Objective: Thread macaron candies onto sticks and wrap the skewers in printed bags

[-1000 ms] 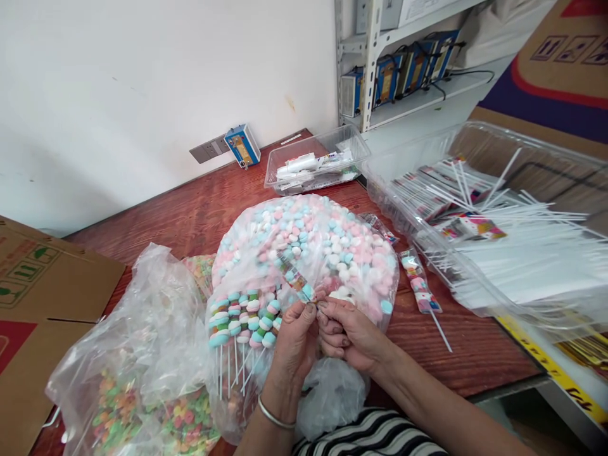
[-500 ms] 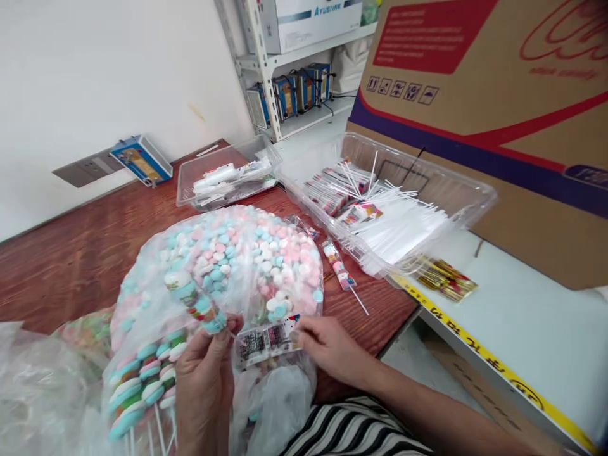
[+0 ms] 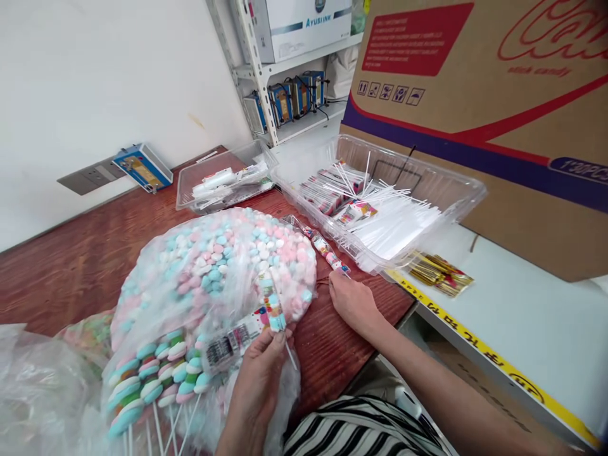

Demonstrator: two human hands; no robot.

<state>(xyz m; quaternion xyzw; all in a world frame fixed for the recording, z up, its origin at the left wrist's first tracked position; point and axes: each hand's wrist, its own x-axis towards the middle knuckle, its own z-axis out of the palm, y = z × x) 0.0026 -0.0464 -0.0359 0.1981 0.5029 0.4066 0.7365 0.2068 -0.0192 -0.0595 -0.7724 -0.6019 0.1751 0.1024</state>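
My left hand (image 3: 261,373) pinches the white stick of a wrapped marshmallow lollipop (image 3: 272,303), which stands nearly upright in its clear printed wrapper. Beside it a stack of printed clear wrappers (image 3: 232,342) lies on a big plastic bag of pink, blue and white marshmallows (image 3: 190,253). My right hand (image 3: 354,301) rests low over the table at the lower end of another wrapped marshmallow lollipop (image 3: 327,252). Its fingers are closed; what they hold is hidden. A thin gold twist tie (image 3: 322,280) shows next to them. Several unwrapped marshmallow lollipops (image 3: 156,373) lie at the lower left.
A clear tray (image 3: 456,221) holds white sticks and wrappers. Another clear tray (image 3: 190,193) stands behind the bag. Packs of gold twist ties (image 3: 439,273) lie on the white table. A big cardboard box (image 3: 451,114) rises at the right. Crumpled plastic (image 3: 38,386) fills the lower left.
My left hand has moved right with the lollipop, now more upright. My right hand has left the wrapper stack and moved up and right to the table by the other lollipop.
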